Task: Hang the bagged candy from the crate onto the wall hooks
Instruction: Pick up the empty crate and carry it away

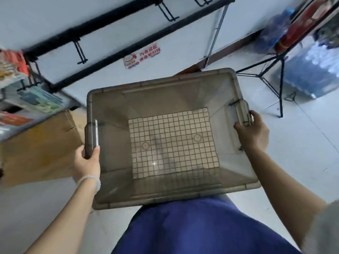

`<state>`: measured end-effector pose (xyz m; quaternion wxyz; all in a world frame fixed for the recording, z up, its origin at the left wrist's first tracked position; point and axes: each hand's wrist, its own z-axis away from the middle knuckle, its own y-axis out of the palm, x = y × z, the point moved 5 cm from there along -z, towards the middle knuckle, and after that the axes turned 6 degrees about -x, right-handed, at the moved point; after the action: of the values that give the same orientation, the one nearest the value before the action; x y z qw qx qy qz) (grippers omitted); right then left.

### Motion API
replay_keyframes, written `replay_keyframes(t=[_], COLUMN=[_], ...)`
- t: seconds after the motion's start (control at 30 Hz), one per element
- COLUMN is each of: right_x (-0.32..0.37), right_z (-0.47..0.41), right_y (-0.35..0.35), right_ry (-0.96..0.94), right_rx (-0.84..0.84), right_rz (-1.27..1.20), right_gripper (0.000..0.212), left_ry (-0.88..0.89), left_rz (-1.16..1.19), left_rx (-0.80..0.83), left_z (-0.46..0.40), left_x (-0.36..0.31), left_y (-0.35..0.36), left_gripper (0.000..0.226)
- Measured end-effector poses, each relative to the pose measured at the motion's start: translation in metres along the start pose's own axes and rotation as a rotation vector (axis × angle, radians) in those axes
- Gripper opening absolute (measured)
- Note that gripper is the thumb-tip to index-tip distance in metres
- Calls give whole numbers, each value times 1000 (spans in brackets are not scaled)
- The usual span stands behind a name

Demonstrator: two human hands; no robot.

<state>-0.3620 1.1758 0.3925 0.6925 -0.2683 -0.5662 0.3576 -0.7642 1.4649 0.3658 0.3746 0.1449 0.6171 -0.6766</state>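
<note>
Crate (170,138): one, grey translucent plastic, centre of frame, held level above the floor; grid-patterned bottom fully visible, no bagged candy inside.

Left hand (88,160): fingers curled round the crate's left handle, lower left of centre. Right hand (252,131): fingers wrapped over the right handle, right of centre.

Wall hooks (80,54): black double-prong pegs on two black rails, upper part of frame. Three bare ones count clearly, at upper left, top centre and top right; any others are too blurred to count.

Hung packets (38,102): at far left edge, blurred; number cannot be told.

Step in hand, judged: hanging appears finished, the emptied crate being carried. Next move likely calls for setting it down clear of the cardboard box (39,147), one, at left.
</note>
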Motion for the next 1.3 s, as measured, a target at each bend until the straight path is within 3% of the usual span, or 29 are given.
replay_keyframes(t=[0.17, 0.37, 0.53, 0.73, 1.03, 1.3], right_x=[-27, -97, -168, -237, -287, -327], right_z=[2, -1, 21, 84, 219, 320], right_y=[-78, -178, -266, -342, -380, -369], right_ry=[47, 204, 357, 563, 901, 1099], right_rx=[-125, -307, -529, -805, -1159, -1352], right_rz=[-86, -179, -203, -202, -244, -220], right_gripper=[53, 53, 51, 47, 48, 45], left_ry=[178, 408, 615, 870, 1162, 1340], left_rz=[117, 43, 15, 29, 26, -23], left_rx=[107, 222, 434, 700, 1089, 1275], left_z=[39, 116, 205, 322, 473, 585], left_x=[-65, -153, -225, -293, -327, -302], left_y=[8, 48, 104, 161, 214, 210], left_gripper=[32, 38, 48, 45, 46, 44])
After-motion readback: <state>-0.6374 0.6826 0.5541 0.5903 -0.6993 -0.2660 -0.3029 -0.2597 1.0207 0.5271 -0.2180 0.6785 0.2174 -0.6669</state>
